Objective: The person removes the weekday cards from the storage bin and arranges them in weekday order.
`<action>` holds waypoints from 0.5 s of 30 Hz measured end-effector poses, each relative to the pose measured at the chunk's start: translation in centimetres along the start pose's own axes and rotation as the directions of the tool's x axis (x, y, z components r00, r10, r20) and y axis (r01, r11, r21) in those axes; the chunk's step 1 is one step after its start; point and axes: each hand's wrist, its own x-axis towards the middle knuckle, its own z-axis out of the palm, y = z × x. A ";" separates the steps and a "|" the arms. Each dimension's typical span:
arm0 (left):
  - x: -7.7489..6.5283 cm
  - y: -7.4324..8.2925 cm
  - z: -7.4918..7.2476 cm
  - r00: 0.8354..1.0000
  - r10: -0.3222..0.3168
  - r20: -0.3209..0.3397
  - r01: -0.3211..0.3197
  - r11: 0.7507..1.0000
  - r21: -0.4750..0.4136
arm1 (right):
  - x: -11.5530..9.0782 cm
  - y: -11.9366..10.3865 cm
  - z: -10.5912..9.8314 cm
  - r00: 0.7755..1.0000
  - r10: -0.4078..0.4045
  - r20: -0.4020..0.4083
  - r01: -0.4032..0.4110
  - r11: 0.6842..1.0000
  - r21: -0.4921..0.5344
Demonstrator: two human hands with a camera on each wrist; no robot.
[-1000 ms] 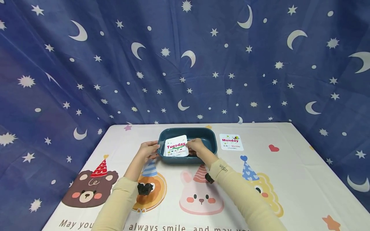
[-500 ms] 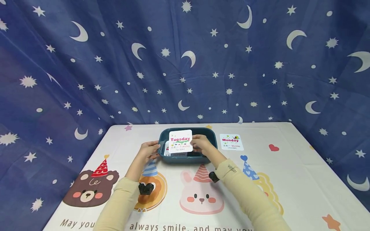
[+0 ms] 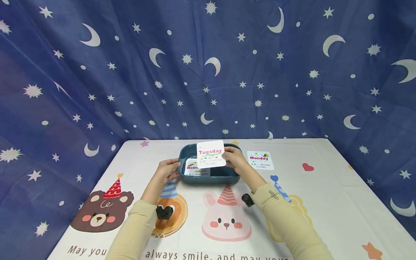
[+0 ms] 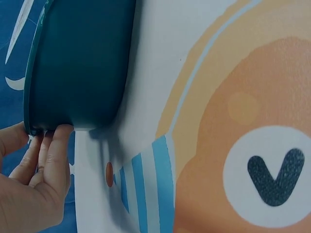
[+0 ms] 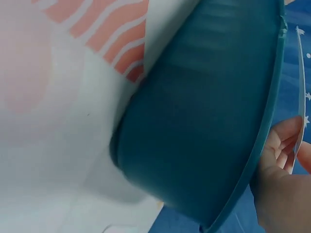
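Note:
A dark teal plastic storage bin (image 3: 208, 179) stands toward the back of the table. My left hand (image 3: 167, 169) grips its left end, thumb at the rim and fingers against the outer wall, as the left wrist view (image 4: 41, 182) shows. Above the bin's opening, my right hand (image 3: 234, 159) pinches the Tuesday flash card (image 3: 211, 154) by its right edge. The card appears edge-on in the right wrist view (image 5: 301, 82), above the rim. A Wednesday card (image 3: 194, 169) lies inside the bin at the left, partly covered by the raised card.
To the right of the bin a Monday card (image 3: 260, 160) lies face up on the table. The white tablecloth (image 3: 325, 202) carries printed animals and lettering. Behind the table hangs a blue curtain (image 3: 182, 76) with moons and stars.
My right hand has lifted the Tuesday card up and to the right out of the bin, uncovering the Wednesday card beneath. My left hand stays at the bin's left end.

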 end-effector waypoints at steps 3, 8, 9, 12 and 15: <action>0.0 0.1 0.0 1.000 0.002 0.002 -0.002 1.000 0.000 | -0.4 -0.2 -0.6 1.000 -0.009 0.010 0.010 1.000 -0.005; 0.0 0.1 -0.1 1.000 -0.009 0.001 0.009 1.000 0.003 | -1.3 -0.4 -1.5 1.000 0.003 0.027 -0.002 1.000 -0.015; 0.0 0.1 -0.1 1.000 -0.009 0.002 0.009 1.000 0.003 | -1.5 -0.5 -1.6 1.000 0.004 0.028 -0.004 1.000 -0.018; -0.1 -0.1 -0.1 1.000 -0.003 0.005 0.003 1.000 -0.006 | -2.1 -0.6 -2.2 1.000 -0.002 0.031 0.003 1.000 -0.028; -0.1 -0.3 -0.1 1.000 0.008 0.017 -0.007 0.999 -0.031 | -2.8 -0.6 -2.9 1.000 -0.008 0.027 0.009 0.999 -0.032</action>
